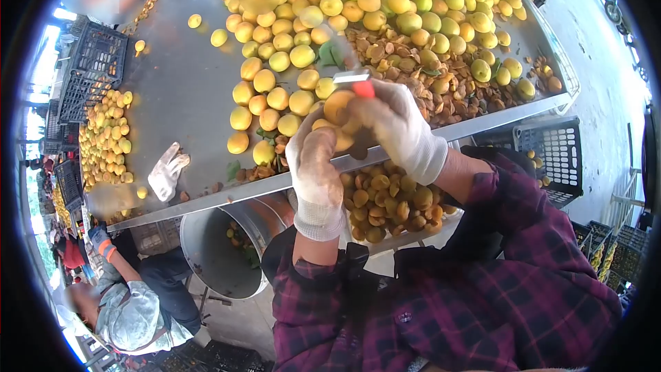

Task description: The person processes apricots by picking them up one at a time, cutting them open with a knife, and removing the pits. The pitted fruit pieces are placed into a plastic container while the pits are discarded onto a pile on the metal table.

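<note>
- A long metal table [186,89] fills most of the view, with a big heap of yellow apricots [385,0] piled across its far end and loose ones scattered toward the near edge.
- A spread of brown pits [413,69] lies on the table to the right, just beyond the hands.
- A round metal tub [213,248] stands below the table edge, with a few pieces of fruit in it.
- A tray of halved apricots [385,200] sits right under the hands.
- Black crates [551,151] stand to the right and left of the table.
- Another person [131,310] crouches at lower left.
- A crumpled glove [167,171] lies on the table near its edge.
- The right hand [399,127], in a white glove, is closed around a red-handled knife [359,83].
- The left hand [317,172], gloved too, has its fingers curled around an apricot [337,107] held above the table edge, the knife against it.
</note>
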